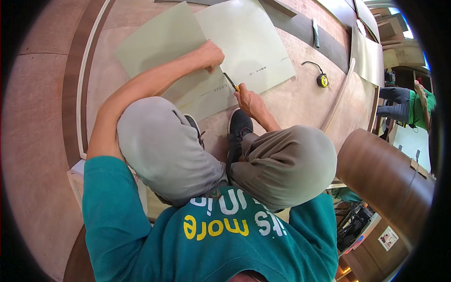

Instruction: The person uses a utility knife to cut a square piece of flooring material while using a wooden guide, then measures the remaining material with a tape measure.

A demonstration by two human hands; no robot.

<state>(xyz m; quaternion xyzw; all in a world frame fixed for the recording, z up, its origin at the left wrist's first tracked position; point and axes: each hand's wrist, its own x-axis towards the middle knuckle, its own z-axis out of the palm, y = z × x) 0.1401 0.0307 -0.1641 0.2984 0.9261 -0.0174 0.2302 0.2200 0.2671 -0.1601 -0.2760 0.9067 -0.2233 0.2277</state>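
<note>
Two parts of pale grey-green sheet meet in front of my feet, the left part (157,44) tilted against the right part (251,35). Where they meet, my left hand (210,55) is closed at the edge of the left part, its fingertips partly hidden. A utility knife with a yellow and black handle (231,83) is in my right hand (252,102), fingers wrapped round it. Its blade points up and left along the seam, just below my left hand. I cannot tell whether the blade touches the sheet.
To the right lie a yellow and black tape measure (322,80), a dark-handled tool (315,35) and a long wooden strip (340,96). A large rolled brown sheet (383,174) stands near my right knee. Another person in a green shirt (417,108) is at the far right.
</note>
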